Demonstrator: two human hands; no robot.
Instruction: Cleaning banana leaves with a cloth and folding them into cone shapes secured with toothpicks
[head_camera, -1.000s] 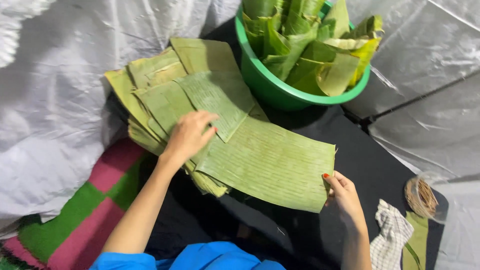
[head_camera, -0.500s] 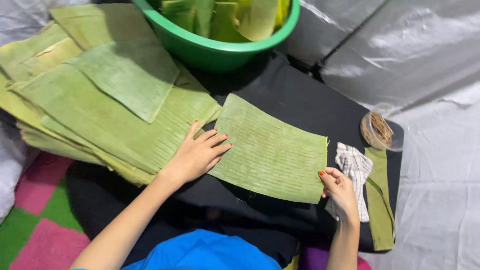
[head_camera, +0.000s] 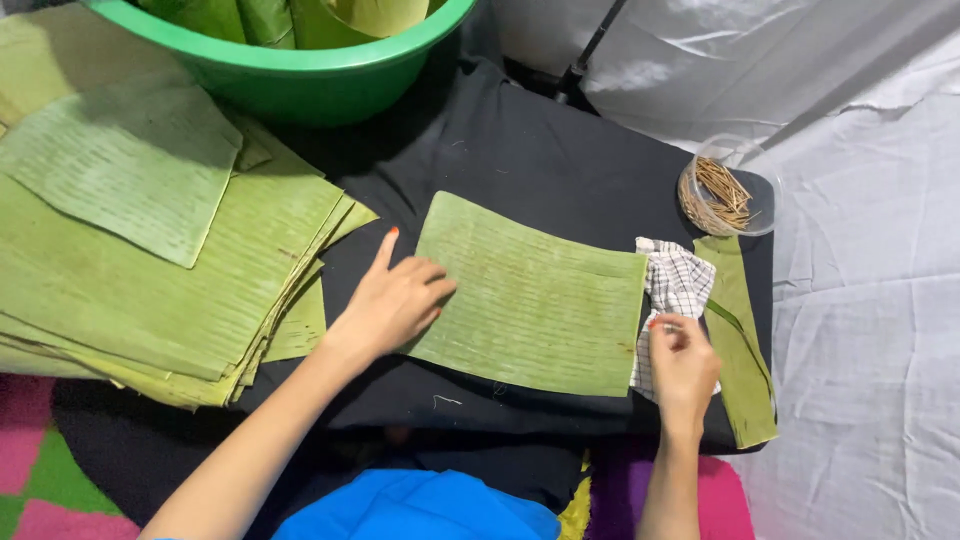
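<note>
Single banana leaf sheet (head_camera: 530, 295) lies flat on the black cloth (head_camera: 520, 150), centred in front of me, between my two hands.

My left hand (head_camera: 392, 300) is on the sheet's left edge: palm down, fingers loosely spread, index finger pointing up along the edge, other fingertips resting on the leaf. Pressing flat, not gripping.

My right hand (head_camera: 683, 362) is just off the sheet's lower right corner, fingers curled in on the checked rag (head_camera: 672, 290). It looks pinched on the rag, not touching the leaf. The rag touches the sheet's right edge.

Left of my left hand: the stack of cut leaves (head_camera: 150, 270), fanned, just beside the hand but apart from the single sheet, with a strip of black cloth between them.

Above the stack: a green basin (head_camera: 290, 75) with folded leaves in it.

Right of the rag: a narrow leaf strip (head_camera: 742, 340). Above it, a clear tub of thin sticks (head_camera: 722, 190).
</note>
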